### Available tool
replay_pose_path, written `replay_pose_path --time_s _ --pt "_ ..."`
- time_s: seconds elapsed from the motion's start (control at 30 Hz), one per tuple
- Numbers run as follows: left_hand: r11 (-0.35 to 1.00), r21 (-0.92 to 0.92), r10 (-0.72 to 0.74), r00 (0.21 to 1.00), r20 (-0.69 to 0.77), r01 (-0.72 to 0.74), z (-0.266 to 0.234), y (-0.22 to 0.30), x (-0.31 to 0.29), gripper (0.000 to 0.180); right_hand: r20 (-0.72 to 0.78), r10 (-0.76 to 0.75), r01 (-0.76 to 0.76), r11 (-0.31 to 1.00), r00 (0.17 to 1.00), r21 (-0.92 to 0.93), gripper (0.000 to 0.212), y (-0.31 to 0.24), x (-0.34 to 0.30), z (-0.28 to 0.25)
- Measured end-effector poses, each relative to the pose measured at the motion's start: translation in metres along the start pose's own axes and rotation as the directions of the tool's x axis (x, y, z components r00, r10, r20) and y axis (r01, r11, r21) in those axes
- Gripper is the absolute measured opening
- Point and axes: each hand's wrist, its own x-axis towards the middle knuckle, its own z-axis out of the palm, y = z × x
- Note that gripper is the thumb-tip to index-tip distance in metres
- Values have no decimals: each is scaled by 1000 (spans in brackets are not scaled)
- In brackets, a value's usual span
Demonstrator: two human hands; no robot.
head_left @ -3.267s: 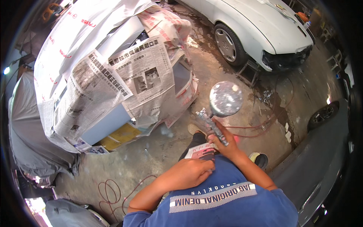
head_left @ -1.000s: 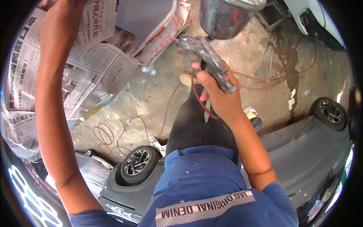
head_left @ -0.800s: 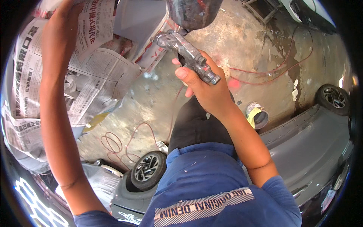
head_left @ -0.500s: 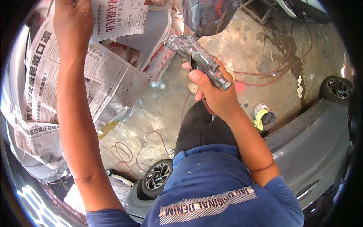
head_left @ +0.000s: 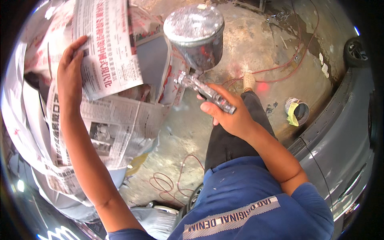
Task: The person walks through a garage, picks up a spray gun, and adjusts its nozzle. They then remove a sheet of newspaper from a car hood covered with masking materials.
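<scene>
My right hand is wrapped round a paint-stained spray gun. A large round cup with a silvery lid sits at the gun's far end, its sides smeared dark. To the left, my left hand grips the edge of a newspaper sheet, thumb on top and the rest of the fingers partly hidden. That sheet lies over or just above a grey panel framed with more newspaper. Whether the sheet touches the panel I cannot tell.
A red hose runs over the stained concrete floor, and more hose lies coiled nearer me. On the right stand a tin with a yellow-green cloth and a grey car. My shoe shows ahead.
The view has shifted, bringing the cup's lid and my left fingers into sight. The newspaper sheet and my left hand appear lower in the picture. Both hands keep their holds.
</scene>
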Motion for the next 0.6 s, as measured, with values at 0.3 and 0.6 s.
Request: replay_pose_path --time_s 0.3,0.6 --pt "997 82 -3 974 226 -16 -5 4 -2 56 -31 17 -16 999 999 29 51 16 -4 -21" --pt "958 274 -15 942 335 -82 -8 8 2 53 -46 -23 26 997 999 73 50 3 -6 -21"
